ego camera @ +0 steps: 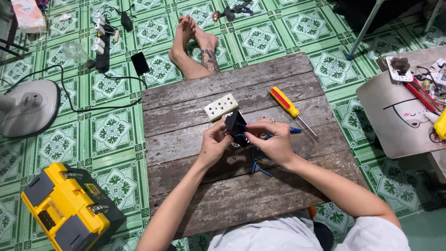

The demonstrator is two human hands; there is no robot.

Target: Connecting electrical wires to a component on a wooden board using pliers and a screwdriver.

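Over a weathered wooden board (223, 186) both hands meet on a small black electrical box (235, 124) with blue wires (258, 163) trailing from it. My left hand (214, 142) grips the box's left side. My right hand (274, 139) pinches its right side and the wires, a ring on one finger. A white socket faceplate (221, 106) lies just beyond the box. To the right rests a yellow and red screwdriver (290, 108), and a blue-handled tool (295, 130) pokes out past my right hand.
A yellow and black toolbox (65, 209) stands at lower left on the green patterned tile floor. A white fan base (29, 107), a power strip (102, 42) and a phone (139, 63) lie at upper left. Bare feet (193, 39) stretch beyond the board. A low table (399, 111) with tools is at right.
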